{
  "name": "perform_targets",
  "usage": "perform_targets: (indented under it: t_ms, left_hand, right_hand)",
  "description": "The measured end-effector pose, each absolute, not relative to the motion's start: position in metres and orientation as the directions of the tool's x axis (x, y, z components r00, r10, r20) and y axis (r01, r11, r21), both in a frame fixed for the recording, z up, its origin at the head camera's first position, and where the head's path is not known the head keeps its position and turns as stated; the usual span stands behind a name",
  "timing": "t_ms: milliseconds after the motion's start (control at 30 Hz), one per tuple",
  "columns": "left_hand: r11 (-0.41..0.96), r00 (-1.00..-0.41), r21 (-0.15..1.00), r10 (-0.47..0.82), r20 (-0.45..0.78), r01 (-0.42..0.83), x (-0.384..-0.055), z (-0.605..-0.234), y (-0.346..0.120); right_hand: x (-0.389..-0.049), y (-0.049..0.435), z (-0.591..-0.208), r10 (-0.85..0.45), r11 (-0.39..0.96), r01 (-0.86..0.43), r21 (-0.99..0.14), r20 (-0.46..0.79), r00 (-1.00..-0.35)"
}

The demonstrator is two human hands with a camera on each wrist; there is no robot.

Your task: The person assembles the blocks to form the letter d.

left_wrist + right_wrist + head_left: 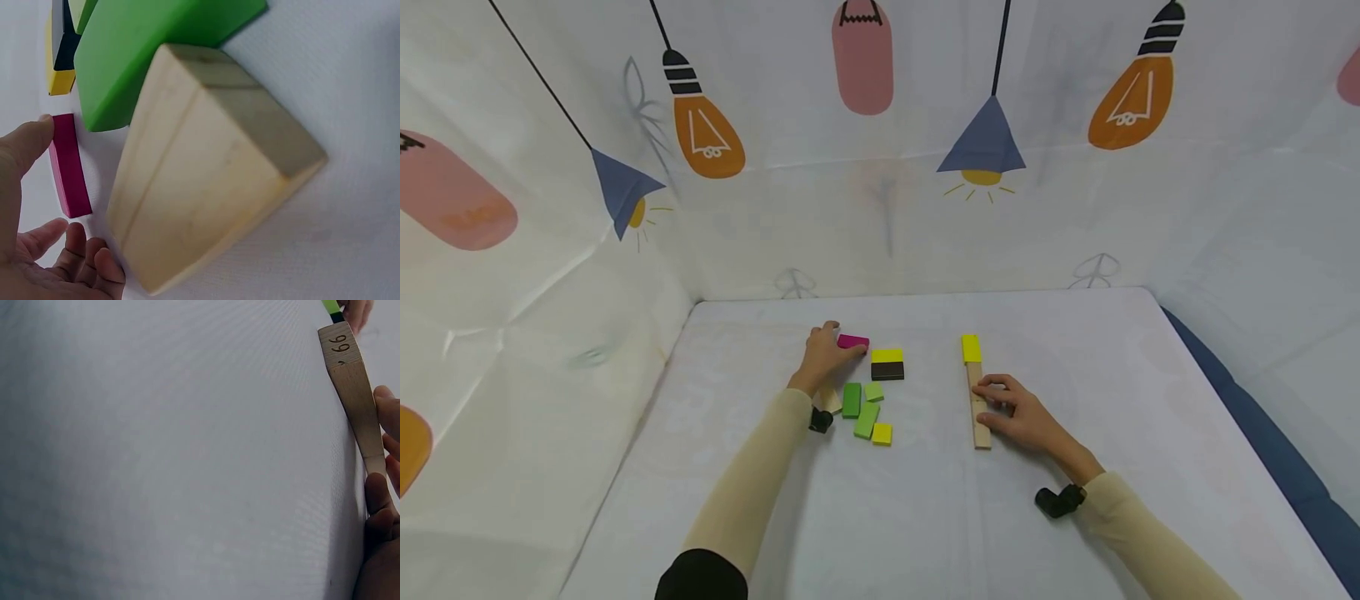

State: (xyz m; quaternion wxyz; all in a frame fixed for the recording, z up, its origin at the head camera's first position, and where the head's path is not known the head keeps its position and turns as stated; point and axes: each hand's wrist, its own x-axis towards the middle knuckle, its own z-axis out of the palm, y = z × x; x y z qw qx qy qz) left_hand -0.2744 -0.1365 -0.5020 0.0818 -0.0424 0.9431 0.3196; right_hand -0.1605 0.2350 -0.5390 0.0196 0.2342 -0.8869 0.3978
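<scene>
My left hand spans a magenta block, thumb at one end and a fingertip right at the other, as the left wrist view shows. Close under that wrist lies a light wooden block, mostly hidden in the head view. A narrow row of wooden blocks, topped at its far end by a yellow block, lies to the right. My right hand holds the middle of this row, fingertips over its top and thumb by its side. In the right wrist view, small dark marks show on the row's near end.
Between the hands lie a dark green block, several lime blocks and a small yellow block. Behind them a black block adjoins another yellow one. A white cloth with printed lamps hangs behind the white table.
</scene>
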Motion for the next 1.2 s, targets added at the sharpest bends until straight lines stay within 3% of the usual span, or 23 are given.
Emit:
perform_targets:
  t_ms: [467,1200]
  left_hand:
    - [0.676,-0.988,0.725,-0.023,-0.153,-0.128,-0.2772,-0.4991,-0.1413]
    - [0.750,-0.986,0.645,-0.050,-0.160,-0.143,-0.2760,-0.4995,-0.1378]
  right_hand:
    - [-0.1604,0.2363,-0.5376,-0.408,0.564,-0.417,-0.713,0.199,-0.891]
    - [-0.1604,0.2354,-0.5375,-0.411,0.563,-0.418,-0.713,0.197,-0.890]
